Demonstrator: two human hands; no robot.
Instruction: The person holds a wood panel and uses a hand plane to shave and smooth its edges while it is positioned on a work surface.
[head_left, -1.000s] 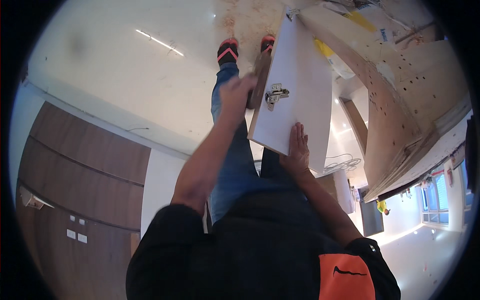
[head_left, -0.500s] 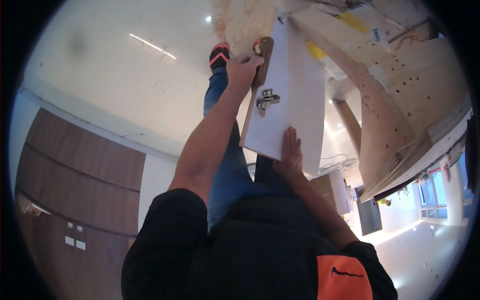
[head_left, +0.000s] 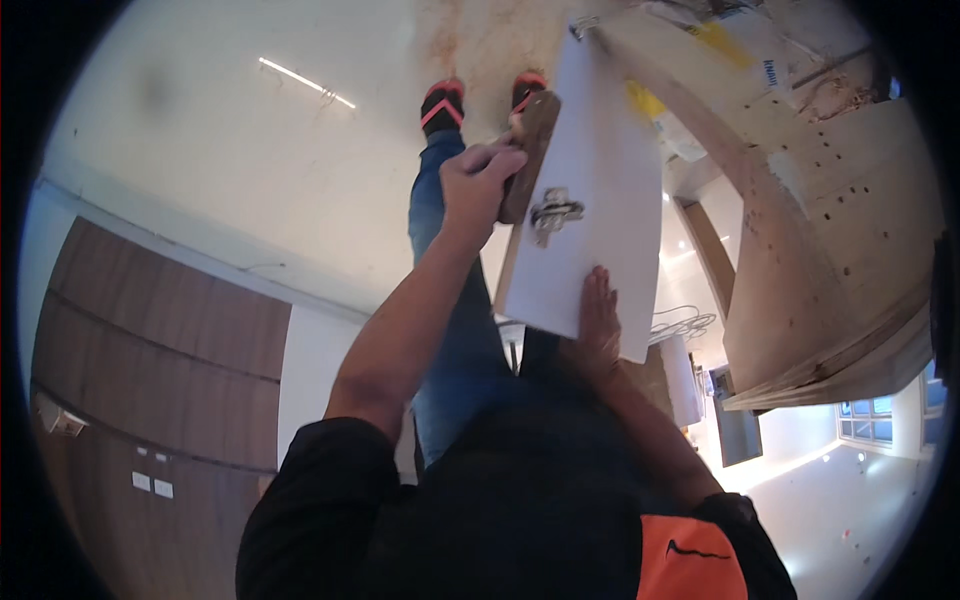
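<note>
A white cabinet door stands tilted in front of my legs, its long left edge turned toward my left hand. My left hand is closed on a brown wooden block, which looks like a hand plane and lies along that edge; its underside is hidden. A metal hinge is fixed to the door's face near the block, and a second hinge sits at its far end. My right hand rests flat against the door's near end, fingers stretched out.
Large plywood panels lean close on the right. My feet in sandals stand on the pale floor, which has reddish dust. A coiled cable lies beyond the door. Brown wall panels are at the left.
My left hand has drawn the block nearer to me along the door's edge. The door and my right hand have shifted slightly right and nearer.
</note>
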